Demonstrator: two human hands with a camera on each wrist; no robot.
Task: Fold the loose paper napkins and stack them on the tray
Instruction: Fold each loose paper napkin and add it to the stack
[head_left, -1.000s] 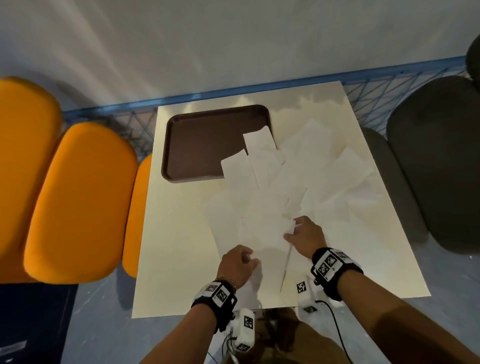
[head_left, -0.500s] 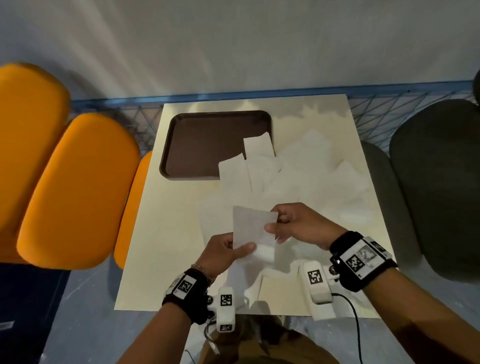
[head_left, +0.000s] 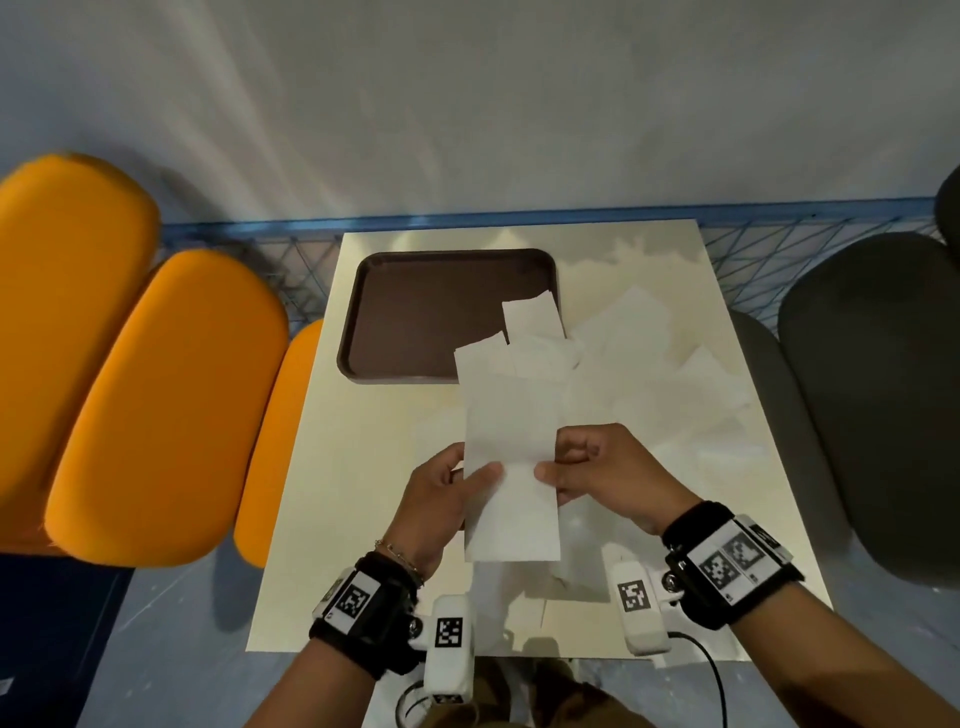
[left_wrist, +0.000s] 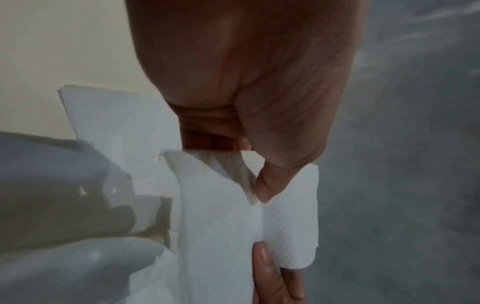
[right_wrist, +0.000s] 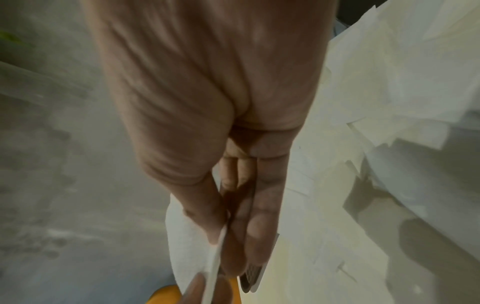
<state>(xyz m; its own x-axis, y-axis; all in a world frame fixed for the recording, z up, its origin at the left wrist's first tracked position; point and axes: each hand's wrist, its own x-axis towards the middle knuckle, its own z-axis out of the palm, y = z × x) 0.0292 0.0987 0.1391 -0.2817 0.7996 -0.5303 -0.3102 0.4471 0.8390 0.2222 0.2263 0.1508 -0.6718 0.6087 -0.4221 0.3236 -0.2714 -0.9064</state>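
I hold one white paper napkin (head_left: 511, 467) up above the table's near half, unfolded into a long strip. My left hand (head_left: 441, 493) pinches its left edge with thumb on top, and my right hand (head_left: 597, 475) pinches the right edge. In the left wrist view the napkin (left_wrist: 221, 216) bends around my thumb. In the right wrist view the napkin (right_wrist: 192, 242) sits edge-on between thumb and fingers. A heap of loose napkins (head_left: 639, 374) covers the table's right half. The brown tray (head_left: 415, 312) lies at the far left, with two napkins overlapping its near right corner.
The cream table (head_left: 363, 493) has orange seats (head_left: 166, 405) on its left and dark grey seats (head_left: 872, 405) on its right. A blue mesh rail (head_left: 519, 218) runs behind the table. Bare tabletop shows left of my hands.
Both hands lifted one napkin off the heap, raised it toward me and opened it out from a short piece into a long strip.
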